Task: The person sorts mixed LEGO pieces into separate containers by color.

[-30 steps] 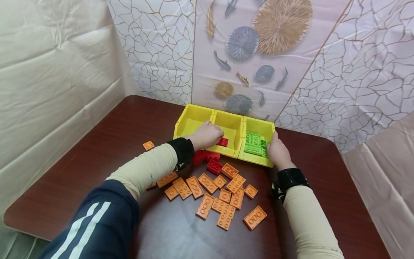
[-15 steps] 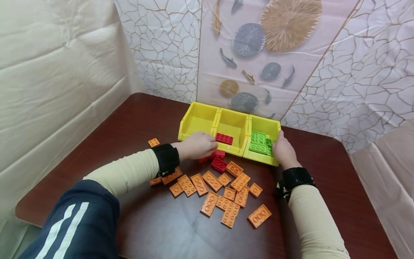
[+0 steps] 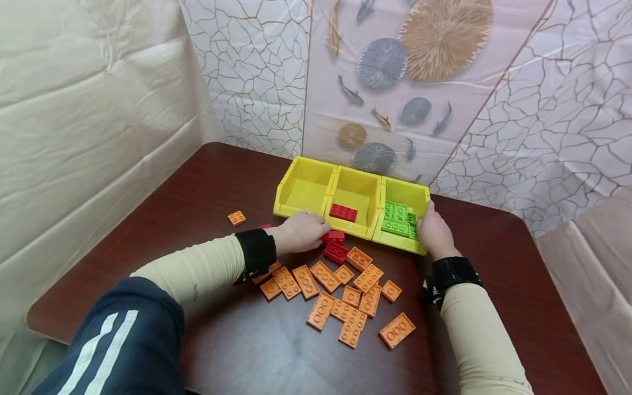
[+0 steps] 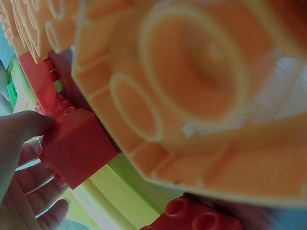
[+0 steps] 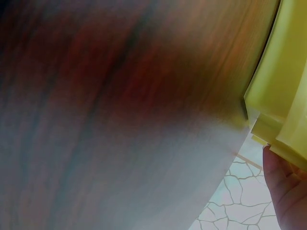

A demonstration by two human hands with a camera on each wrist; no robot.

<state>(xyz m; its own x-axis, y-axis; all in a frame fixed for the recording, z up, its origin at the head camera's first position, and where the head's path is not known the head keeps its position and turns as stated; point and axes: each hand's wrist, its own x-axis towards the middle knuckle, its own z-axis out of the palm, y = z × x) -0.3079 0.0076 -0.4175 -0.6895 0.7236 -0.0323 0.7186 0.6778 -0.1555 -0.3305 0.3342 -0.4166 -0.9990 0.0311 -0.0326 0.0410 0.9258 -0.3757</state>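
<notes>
My left hand [image 3: 300, 232] is low in front of the yellow bins, among red bricks. In the left wrist view its thumb [image 4: 29, 123] lies against a red toy brick [image 4: 79, 148], with the fingers curled on its other side. Another red brick [image 3: 336, 252] lies just right of that hand. My right hand [image 3: 435, 230] grips the outer side wall of the right yellow bin [image 3: 401, 243], which holds green bricks [image 3: 396, 226]. In the middle bin [image 3: 356, 231] lies a red brick [image 3: 343, 212]. The left bin [image 3: 307, 192] shows a bare floor.
Several orange bricks [image 3: 326, 276] are spread over the brown table [image 3: 257, 351] nearer my body. A small orange brick [image 3: 236, 218] lies apart at the left. A patterned cloth [image 3: 365, 109] hangs behind the bins.
My left hand has come out of the middle bin, leaving the red brick there, and moved down-left to the red bricks in front. The right hand keeps its hold on the bin.
</notes>
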